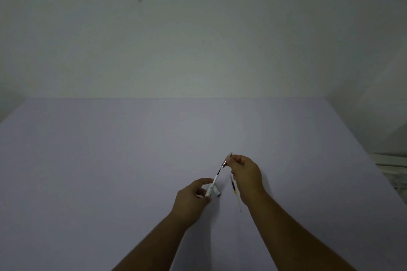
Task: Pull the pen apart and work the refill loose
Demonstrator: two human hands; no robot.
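Count, placed relative to the pale lilac flat tabletop (110, 171):

- Hands: 2, both above its near middle: left hand (193, 197), right hand (246, 177).
- White plastic pen barrels: 1 (211, 187), pinched in the left hand, tilted up off the tabletop.
- Small silver metal pen tips: 1 (226, 159), pinched in the right hand, in line with the barrel; a thin dark refill shows between the two.
- Thin clear refill tubes with dark and yellow ink: 1 (235, 191), lying on the tabletop just beside the right hand.
- Small dark-ended cylindrical caps: 1 (218, 193), on the tabletop beside the left hand; detail too small to tell.
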